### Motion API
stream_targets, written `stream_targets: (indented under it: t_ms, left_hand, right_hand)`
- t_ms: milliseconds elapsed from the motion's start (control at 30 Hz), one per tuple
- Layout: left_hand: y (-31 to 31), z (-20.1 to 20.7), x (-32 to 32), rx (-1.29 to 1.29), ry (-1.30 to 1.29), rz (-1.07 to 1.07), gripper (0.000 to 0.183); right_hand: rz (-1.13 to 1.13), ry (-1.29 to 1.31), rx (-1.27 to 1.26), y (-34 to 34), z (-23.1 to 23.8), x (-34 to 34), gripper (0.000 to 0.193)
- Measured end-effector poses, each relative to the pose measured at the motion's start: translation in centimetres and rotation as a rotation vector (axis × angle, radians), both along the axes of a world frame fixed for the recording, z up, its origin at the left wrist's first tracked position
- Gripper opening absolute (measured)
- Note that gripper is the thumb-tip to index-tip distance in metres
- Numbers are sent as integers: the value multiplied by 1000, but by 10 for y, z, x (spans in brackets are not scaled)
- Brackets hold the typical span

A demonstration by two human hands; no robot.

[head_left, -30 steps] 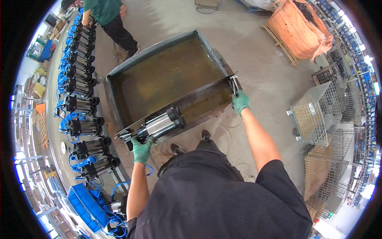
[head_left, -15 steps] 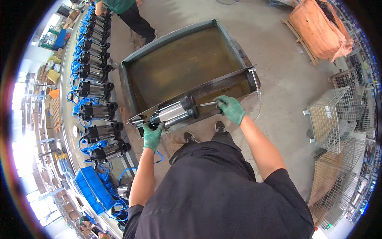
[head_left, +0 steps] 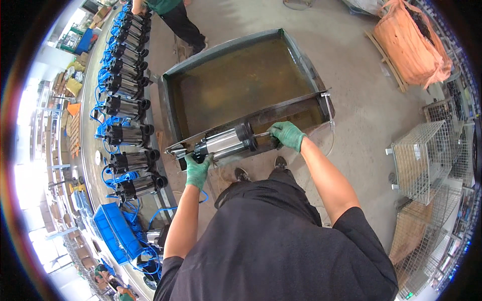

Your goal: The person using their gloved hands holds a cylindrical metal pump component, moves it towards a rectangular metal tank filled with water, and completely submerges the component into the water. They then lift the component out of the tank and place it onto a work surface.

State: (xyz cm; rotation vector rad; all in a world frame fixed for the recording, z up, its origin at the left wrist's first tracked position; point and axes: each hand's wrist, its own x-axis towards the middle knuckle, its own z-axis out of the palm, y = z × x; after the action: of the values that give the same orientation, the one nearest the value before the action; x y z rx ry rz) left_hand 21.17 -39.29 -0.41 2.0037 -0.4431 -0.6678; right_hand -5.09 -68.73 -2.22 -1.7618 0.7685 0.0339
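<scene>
Now pump (head_left: 226, 143) between gloved fingers (head_left: 201, 161).

Large orange bulk sack (head_left: 410, 40), slumped, on floor upper right. Blue plastic crates (head_left: 116, 233) lower left, rectangular. No labels, signs or screens legible.

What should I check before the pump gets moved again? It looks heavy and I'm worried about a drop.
1. Left hand grips the pump at its near end: ok.
2. Right hand holds the far end: ok.
3. Both gloves on: ok.
4. Pump rests across the tank rim: ok, though how steady it sits cannot be told.
5. Water level in the tank: cannot tell.
6. Other person stands away from the pump, beyond the tank's far corner: ok.
</scene>
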Motion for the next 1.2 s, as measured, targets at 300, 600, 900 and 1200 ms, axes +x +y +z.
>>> stream_targets:
  t_ms: [300, 600, 900, 1200]
  left_hand:
    - [11, -13, 10, 57, -17, -20, 66]
    - [0, 6, 0, 17, 47, -17, 70]
    - [12, -17, 9, 16, 17, -12, 74]
    - [1, 5, 3, 65, 1, -42, 71]
  right_hand:
    - [-85, -255, 648, 9, 32, -13, 39]
    - [-142, 75, 488, 3, 41, -1, 55]
    - [30, -125, 358, -7, 9, -7, 37]
    - [71, -139, 208, -8, 2, -5, 36]
